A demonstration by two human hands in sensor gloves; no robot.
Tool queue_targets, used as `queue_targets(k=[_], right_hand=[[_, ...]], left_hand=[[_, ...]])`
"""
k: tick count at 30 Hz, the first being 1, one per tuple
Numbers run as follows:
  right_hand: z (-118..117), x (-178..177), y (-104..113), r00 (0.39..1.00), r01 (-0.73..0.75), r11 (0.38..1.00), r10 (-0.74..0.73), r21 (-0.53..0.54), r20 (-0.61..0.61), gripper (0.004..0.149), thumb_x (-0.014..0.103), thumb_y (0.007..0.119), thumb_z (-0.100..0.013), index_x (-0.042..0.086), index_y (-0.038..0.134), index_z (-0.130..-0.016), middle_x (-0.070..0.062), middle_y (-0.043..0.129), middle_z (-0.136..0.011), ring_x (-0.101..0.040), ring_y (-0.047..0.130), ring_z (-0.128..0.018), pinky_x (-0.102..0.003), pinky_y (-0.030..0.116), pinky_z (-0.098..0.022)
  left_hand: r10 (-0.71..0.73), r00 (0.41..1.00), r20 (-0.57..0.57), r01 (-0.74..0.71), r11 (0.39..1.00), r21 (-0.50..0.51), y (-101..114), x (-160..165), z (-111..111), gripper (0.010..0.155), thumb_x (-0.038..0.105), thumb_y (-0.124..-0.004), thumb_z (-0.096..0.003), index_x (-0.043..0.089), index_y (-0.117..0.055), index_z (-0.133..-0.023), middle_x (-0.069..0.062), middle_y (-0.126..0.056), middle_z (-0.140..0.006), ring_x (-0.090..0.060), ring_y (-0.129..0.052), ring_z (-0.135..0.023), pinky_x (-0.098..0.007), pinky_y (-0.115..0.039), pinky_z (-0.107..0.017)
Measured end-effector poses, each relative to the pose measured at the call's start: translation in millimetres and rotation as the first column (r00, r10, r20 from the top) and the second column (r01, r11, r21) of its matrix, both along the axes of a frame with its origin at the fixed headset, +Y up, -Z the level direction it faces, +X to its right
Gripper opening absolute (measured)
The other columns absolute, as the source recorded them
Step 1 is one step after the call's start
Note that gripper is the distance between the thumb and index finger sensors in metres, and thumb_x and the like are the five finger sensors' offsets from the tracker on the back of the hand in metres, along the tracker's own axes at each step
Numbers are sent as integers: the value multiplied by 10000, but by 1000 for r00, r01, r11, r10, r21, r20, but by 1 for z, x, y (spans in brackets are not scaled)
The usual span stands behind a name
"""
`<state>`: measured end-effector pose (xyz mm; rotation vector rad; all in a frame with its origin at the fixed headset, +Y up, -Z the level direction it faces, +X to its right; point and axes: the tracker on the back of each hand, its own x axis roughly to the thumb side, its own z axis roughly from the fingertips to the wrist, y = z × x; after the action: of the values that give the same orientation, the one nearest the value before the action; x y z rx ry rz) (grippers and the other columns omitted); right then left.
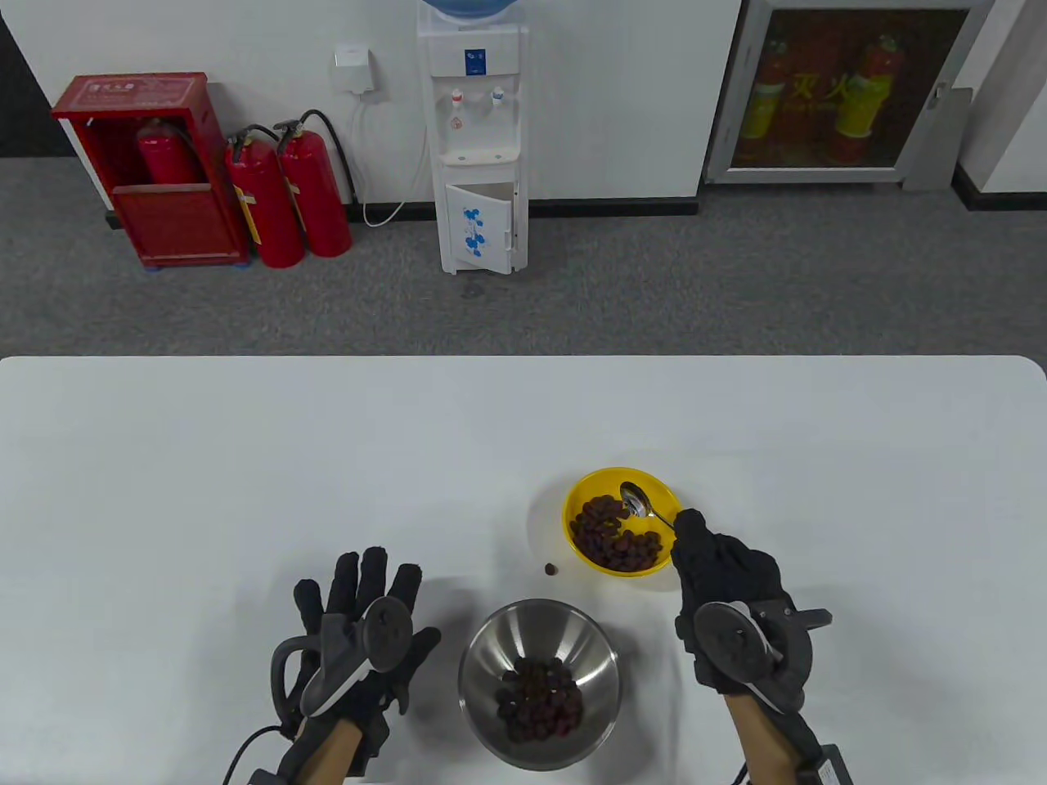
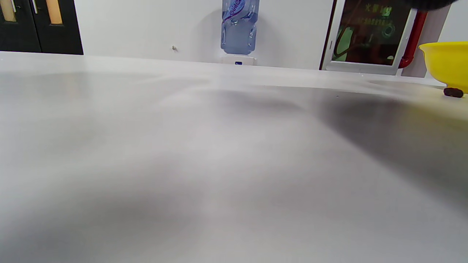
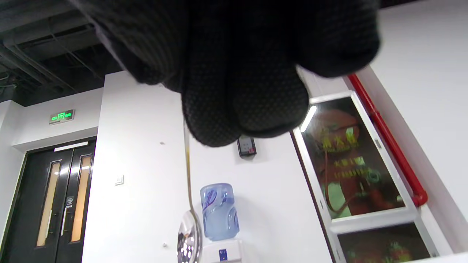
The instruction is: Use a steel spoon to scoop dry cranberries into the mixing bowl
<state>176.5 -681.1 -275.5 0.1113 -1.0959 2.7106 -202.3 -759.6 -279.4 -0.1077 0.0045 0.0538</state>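
Observation:
A yellow bowl (image 1: pixel 584 494) holds dry cranberries (image 1: pixel 615 537) at the table's middle right. It also shows at the right edge of the left wrist view (image 2: pixel 446 65). My right hand (image 1: pixel 720 564) grips the handle of the steel spoon (image 1: pixel 635 499), whose empty head hangs over the yellow bowl. The spoon also shows in the right wrist view (image 3: pixel 189 233), below my gloved fingers (image 3: pixel 237 95). The steel mixing bowl (image 1: pixel 491 646) near the front edge holds several cranberries (image 1: pixel 540 699). My left hand (image 1: pixel 360 621) rests flat and open on the table, left of the mixing bowl.
One loose cranberry (image 1: pixel 552 568) lies on the white table (image 1: pixel 245 458) between the two bowls; it also shows in the left wrist view (image 2: pixel 453 92). A water dispenser and fire extinguishers stand on the floor beyond the table's far edge.

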Motion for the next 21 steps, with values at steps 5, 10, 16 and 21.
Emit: queue_targets(k=[5,10,16,21], right_hand=[[3,-5,-18,979,-196,980,194,24,60,415,382,813,-441,209,838,-818,85,1015,-679,-169,1041,-551,-416,823,-405],[1,0,-27,978,-198,980,198,-1,72,416,376,817,-443,198,843,-817,74,1019,-676,-182,1043,-550,-426,819,-402],[-2,2,-36,965,-238,969,243,-59,100,413,382,810,-447,198,852,-814,101,1021,-676,-174,1054,-545,-421,829,-398],[-7,4,-30,969,-167,962,201,-216,144,410,396,806,-450,176,884,-788,94,1050,-626,-152,1089,-479,-405,854,-379]], left_hand=[[1,1000,2,-2,1000,4,0,0,0,783,757,-570,-398,518,-234,-1064,85,-76,-1220,-281,-82,-1165,-705,-43,-711],[-1,1000,1,1,1000,7,0,0,0,784,758,-569,-397,518,-234,-1064,84,-78,-1220,-280,-84,-1165,-706,-45,-711],[-4,1000,-2,4,1000,5,1,0,1,783,757,-570,-398,517,-235,-1064,85,-77,-1219,-280,-86,-1164,-706,-44,-710],[-3,1000,-2,3,1000,8,1,0,0,783,757,-570,-398,518,-234,-1064,83,-78,-1220,-280,-84,-1165,-706,-44,-710]])
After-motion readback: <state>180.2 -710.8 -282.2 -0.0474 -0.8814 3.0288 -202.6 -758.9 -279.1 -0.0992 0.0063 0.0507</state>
